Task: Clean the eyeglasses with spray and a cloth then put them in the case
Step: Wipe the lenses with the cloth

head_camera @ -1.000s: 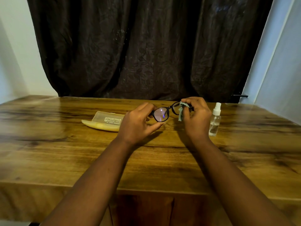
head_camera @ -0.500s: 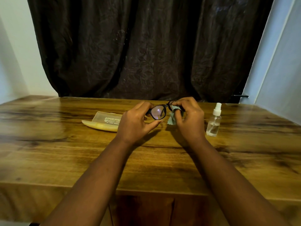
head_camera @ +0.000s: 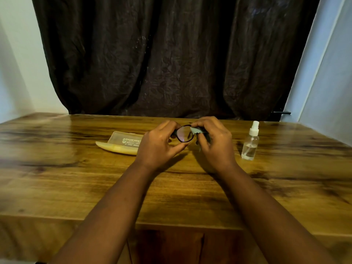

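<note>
Black-framed eyeglasses (head_camera: 183, 134) are held up above the middle of the wooden table (head_camera: 76, 178). My left hand (head_camera: 160, 145) grips their left end. My right hand (head_camera: 215, 143) pinches a small pale green cloth (head_camera: 196, 131) against the right lens, which is hidden behind the cloth and my fingers. A yellowish translucent case (head_camera: 122, 142) lies open on the table just left of my left hand. A small clear spray bottle (head_camera: 250, 143) with a white nozzle stands to the right of my right hand.
A dark curtain (head_camera: 171, 63) hangs behind the table's far edge. A pale wall (head_camera: 17, 73) is at the left and a light door (head_camera: 327, 82) at the right. The table's front edge (head_camera: 171, 223) runs under my forearms.
Both hands have shifted the glasses slightly left and closer together. The cloth has moved from the right end of the frame toward the bridge. The bottle and case have not moved.
</note>
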